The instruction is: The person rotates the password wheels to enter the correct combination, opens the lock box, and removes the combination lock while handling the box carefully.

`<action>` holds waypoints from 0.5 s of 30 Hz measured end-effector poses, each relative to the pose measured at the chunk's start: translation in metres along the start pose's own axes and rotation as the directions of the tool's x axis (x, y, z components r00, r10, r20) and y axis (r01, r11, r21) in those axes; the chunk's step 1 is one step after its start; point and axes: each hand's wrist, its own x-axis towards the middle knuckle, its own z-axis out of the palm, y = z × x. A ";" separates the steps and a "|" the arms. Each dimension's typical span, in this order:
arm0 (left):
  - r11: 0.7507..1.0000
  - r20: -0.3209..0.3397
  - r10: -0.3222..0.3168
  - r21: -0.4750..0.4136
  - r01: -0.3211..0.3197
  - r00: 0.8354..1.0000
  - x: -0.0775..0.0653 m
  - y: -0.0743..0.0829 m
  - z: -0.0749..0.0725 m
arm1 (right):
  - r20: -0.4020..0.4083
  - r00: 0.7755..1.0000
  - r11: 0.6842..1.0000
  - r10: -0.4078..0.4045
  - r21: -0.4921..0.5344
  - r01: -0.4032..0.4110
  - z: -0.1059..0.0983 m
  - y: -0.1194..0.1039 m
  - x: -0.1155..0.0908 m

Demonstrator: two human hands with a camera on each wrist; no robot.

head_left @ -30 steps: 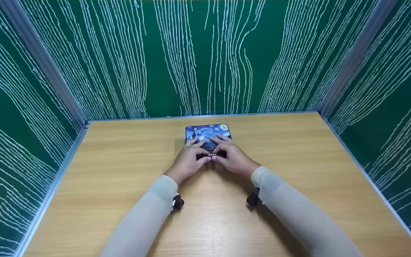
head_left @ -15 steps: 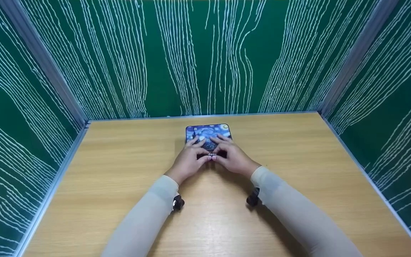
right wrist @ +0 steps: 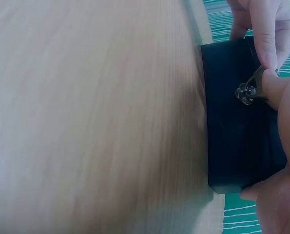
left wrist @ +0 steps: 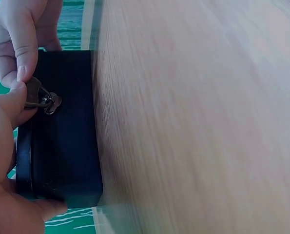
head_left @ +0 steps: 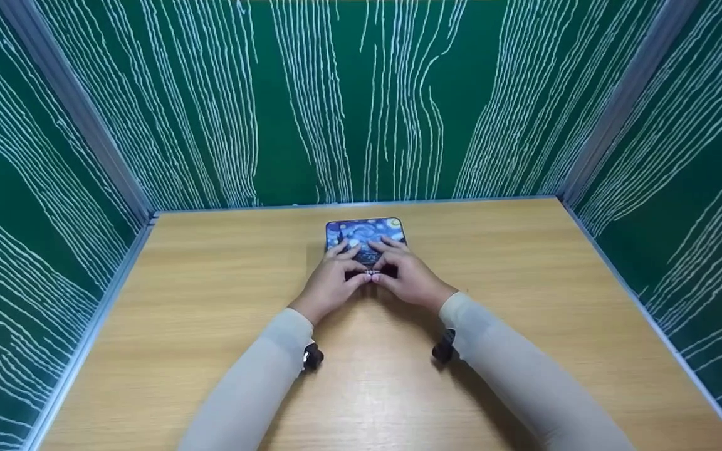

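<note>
A dark box (left wrist: 67, 141) stands on the table, its lid (head_left: 361, 229) printed with a swirling blue night sky. On its front side is a metal latch (left wrist: 33, 93) with a wire loop that lies around a small catch (left wrist: 52, 104). My left hand (head_left: 329, 283) pinches the latch between thumb and forefinger, while its other fingers rest on the lid and the box's side. From the other side, my right hand (head_left: 415, 279) holds the same latch, thumb tip beside the left one. Fingertips behind the latch are partly hidden.
The wooden table (head_left: 210, 282) extends around the box on all sides. Green walls (head_left: 298, 100) with pale wavy lines enclose it at the back and both sides, meeting it along metal edging (head_left: 110, 275). Small black cameras (head_left: 313, 356) sit at the sleeves.
</note>
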 end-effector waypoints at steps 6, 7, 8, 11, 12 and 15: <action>1.000 0.013 -0.023 0.004 0.023 1.000 0.000 0.001 0.000 | 0.000 1.000 1.000 0.001 0.005 -0.001 -0.001 0.000 -0.001; 1.000 0.012 -0.026 0.002 0.026 1.000 0.000 0.001 0.000 | 0.001 1.000 1.000 0.003 0.005 -0.003 -0.001 0.000 -0.001; 1.000 0.011 -0.025 0.001 0.025 1.000 0.000 0.002 0.000 | 0.001 1.000 1.000 0.006 0.006 -0.006 -0.001 0.001 -0.001; 1.000 0.004 -0.026 -0.002 0.026 1.000 0.000 0.002 0.000 | 0.005 1.000 1.000 0.015 0.003 -0.015 -0.001 0.000 0.000; 1.000 0.004 -0.028 -0.002 0.028 1.000 0.001 0.002 0.000 | 0.005 1.000 1.000 0.016 0.005 -0.016 -0.001 0.000 0.000; 0.999 0.006 -0.033 -0.001 0.033 0.999 0.001 0.002 0.001 | 0.004 1.000 1.000 0.015 0.008 -0.015 -0.002 -0.001 0.000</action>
